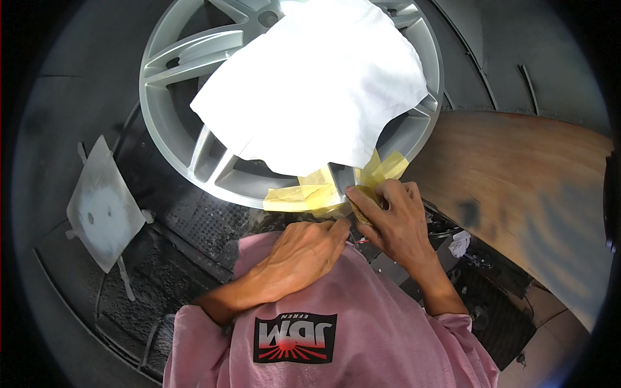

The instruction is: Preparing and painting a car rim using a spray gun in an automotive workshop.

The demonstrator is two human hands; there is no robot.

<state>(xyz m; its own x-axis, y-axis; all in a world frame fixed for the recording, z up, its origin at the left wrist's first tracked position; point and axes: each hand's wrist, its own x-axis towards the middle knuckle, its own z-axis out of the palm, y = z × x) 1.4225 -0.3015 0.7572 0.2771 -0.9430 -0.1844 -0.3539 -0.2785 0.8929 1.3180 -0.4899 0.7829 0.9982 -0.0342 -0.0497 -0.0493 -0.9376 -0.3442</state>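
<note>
A silver car wheel rim (160, 123) fills the upper middle, partly covered by a bright white sheet (317, 84). Yellow masking tape (301, 196) runs along its near edge, and another yellow tape patch (391, 167) sticks to the rim farther right. Between these patches a spoke stays bare. At the near edge, my right hand (398, 216) is closed with brownish-yellow masking tape pinched between thumb and fingers. My left hand (304, 249) is just left of it, below the taped edge, its fingers curled together; whatever its fingertips hold is hidden.
On the right lies a brown wooden board (511, 168) with dark stains. A pale, paint-dusted panel (103, 207) leans at the left. Below the board are a crumpled white scrap (460, 244) and a dark grate (501, 323). Dark walls curve around the work area.
</note>
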